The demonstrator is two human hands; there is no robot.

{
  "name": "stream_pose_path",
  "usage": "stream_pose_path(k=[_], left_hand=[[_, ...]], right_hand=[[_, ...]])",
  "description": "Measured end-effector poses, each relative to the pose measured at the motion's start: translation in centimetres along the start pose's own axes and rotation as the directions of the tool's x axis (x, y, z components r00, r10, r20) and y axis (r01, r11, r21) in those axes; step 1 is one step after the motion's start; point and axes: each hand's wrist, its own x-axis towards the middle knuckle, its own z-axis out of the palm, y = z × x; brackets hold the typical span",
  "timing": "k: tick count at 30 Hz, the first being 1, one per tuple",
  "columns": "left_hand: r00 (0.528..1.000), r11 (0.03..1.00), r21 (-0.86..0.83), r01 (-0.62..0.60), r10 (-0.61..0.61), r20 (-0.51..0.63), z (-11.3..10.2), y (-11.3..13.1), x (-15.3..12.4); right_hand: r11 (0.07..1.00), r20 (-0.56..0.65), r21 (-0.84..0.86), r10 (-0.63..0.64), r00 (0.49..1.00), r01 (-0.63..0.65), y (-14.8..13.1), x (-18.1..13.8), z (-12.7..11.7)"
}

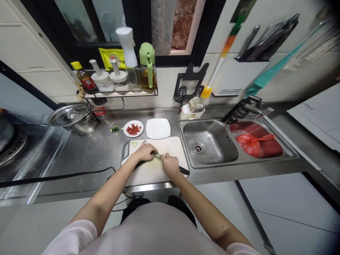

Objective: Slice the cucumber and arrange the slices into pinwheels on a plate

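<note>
On the white cutting board [146, 175], my right hand [170, 164] is closed round a kitchen knife [157, 155]. The knife's black handle end sticks out to the right of my fist, and its blade points left toward my other hand. My left hand [145, 152] is closed over a dark green cucumber [142, 164], mostly hidden under the palm and wrist. The blade meets the cucumber by my left fingertips; the exact contact is hidden. A pale round cucumber slice [134, 144] lies at the board's upper left.
Behind the board stand a plate of chopped red pieces [133, 129] and a white square plate [157, 128]. Green scraps [115, 130] lie to their left, near a lidded steel pot [74, 118]. Right is a sink [209, 141] with a red bag [249, 144]. A black cable [66, 177] crosses the counter.
</note>
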Motion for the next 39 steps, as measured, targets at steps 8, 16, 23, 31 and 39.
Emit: stream_pose_path(k=[8,16,23,31,39], left_hand=[[1.0,0.978,-0.21,0.01,-0.012,-0.011,-0.5,-0.9,0.2],[0.996,0.811,-0.585,0.025,-0.067,-0.051,-0.1,-1.6,0.5],[0.922,0.794,-0.583,0.174,-0.339,-0.187,1.1,-2.9,0.7],[0.572,0.564,-0.736,0.375,-0.765,-0.295,3.6,-5.1,-1.4],[0.518,0.501,-0.704,0.504,-0.827,-0.218,5.0,-4.8,-4.1]], right_hand=[[1.0,0.002,0.006,0.011,1.0,-0.011,1.2,-0.2,-1.0],[0.997,-0.079,-0.032,-0.075,0.994,0.072,2.7,-0.7,-2.5],[0.997,-0.082,-0.043,-0.073,0.994,0.07,2.8,-1.3,-2.4],[0.986,0.025,0.127,0.104,0.994,-0.106,2.5,-1.9,0.1],[0.939,0.126,0.281,0.17,0.977,-0.2,1.6,-1.2,0.5]])
